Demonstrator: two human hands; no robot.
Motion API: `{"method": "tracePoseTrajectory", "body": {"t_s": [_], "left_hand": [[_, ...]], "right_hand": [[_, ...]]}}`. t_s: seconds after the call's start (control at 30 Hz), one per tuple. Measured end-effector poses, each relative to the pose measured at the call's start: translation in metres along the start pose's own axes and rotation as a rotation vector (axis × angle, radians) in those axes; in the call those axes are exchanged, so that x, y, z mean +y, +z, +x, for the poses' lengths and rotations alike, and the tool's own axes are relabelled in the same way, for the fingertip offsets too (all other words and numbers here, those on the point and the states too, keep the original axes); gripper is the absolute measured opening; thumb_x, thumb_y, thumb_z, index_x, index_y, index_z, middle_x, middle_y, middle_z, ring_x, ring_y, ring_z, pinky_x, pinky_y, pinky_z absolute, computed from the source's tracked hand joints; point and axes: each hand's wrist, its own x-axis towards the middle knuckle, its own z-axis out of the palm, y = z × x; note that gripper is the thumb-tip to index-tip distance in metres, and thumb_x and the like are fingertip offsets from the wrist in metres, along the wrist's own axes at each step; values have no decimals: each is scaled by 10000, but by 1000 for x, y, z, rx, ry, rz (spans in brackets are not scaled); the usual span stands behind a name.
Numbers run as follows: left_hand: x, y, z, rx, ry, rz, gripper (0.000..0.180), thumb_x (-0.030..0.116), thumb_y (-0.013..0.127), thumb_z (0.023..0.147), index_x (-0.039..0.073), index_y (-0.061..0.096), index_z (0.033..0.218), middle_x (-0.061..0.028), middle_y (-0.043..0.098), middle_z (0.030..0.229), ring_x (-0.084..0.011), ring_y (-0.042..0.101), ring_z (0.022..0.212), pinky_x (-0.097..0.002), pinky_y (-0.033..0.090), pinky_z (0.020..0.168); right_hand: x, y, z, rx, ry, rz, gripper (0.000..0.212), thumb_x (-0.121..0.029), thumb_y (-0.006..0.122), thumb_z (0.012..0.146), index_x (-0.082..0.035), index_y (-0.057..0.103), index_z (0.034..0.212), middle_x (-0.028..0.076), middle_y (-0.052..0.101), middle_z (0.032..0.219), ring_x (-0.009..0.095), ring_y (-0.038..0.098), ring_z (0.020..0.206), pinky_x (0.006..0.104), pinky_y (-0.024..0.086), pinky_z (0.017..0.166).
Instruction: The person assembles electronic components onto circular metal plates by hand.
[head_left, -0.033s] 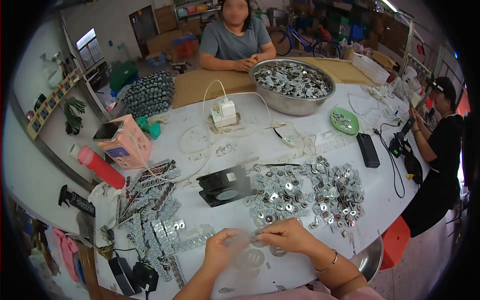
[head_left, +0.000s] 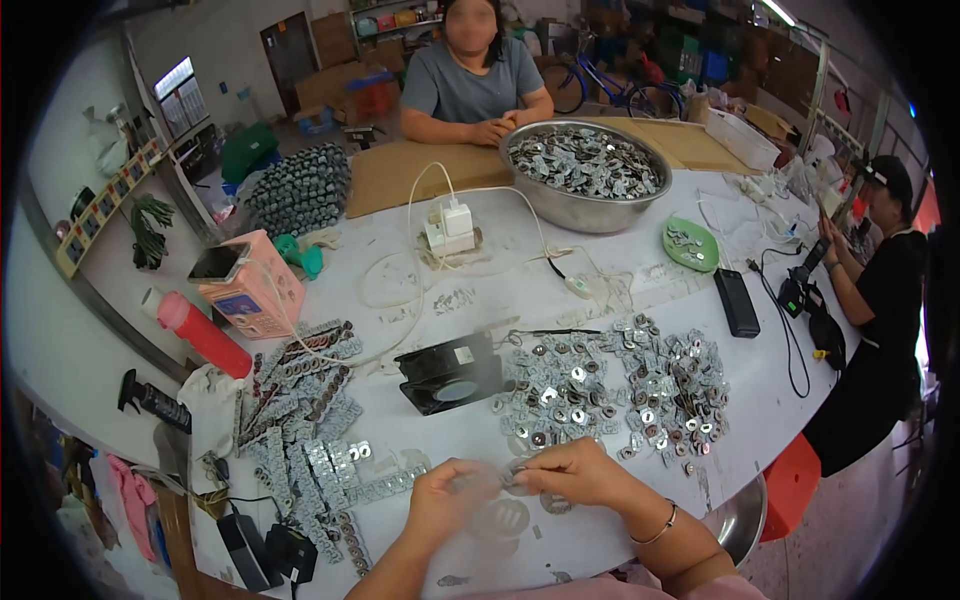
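My right hand (head_left: 580, 475) is closed in a pinch on a small grey metal piece (head_left: 513, 472) near the table's front edge. My left hand (head_left: 448, 500) is close beside it, its fingertips smeared by motion, so whether they grip anything is unclear. Loose silvery metal pieces with round centres (head_left: 560, 385) lie in a heap just beyond my hands, with a second heap (head_left: 680, 385) to its right. To the left, strips of joined metal pieces (head_left: 300, 465) are piled up. A small black fan (head_left: 450, 375) stands between the strips and the loose pieces.
A large steel basin (head_left: 585, 212) full of metal pieces stands at the back, near a seated person. A green dish (head_left: 690, 245), a black power bank (head_left: 737, 302), a white power strip (head_left: 450, 235) with cables, a pink box (head_left: 255, 290) and a red bottle (head_left: 205, 335) surround the work area.
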Motion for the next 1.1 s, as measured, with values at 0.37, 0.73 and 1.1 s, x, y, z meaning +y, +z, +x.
{"method": "tracePoseTrajectory", "body": {"t_s": [0.37,0.73,1.1], "left_hand": [[-9,-14,-4,-213,-177,-189,128,-74,675,823,-49,627,939,-148,678,904,-206,682,750,-296,578,671],[-4,9,-2,8,575,371,211,-118,663,813,-32,654,1005,-140,663,1011,-154,644,875,-244,536,711],[-3,14,1,96,614,416,178,-101,668,806,-17,665,963,-135,673,1018,-182,648,900,-282,535,751]], "right_hand": [[2,17,-4,-284,256,418,204,-246,592,963,-63,639,885,-28,608,682,28,498,536,194,381,474],[-1,24,5,55,122,203,175,-175,578,961,-18,608,889,-29,587,725,14,488,667,199,411,584],[-9,32,5,139,294,367,200,-144,542,976,-65,525,793,-28,500,585,37,452,443,201,339,400]]}}
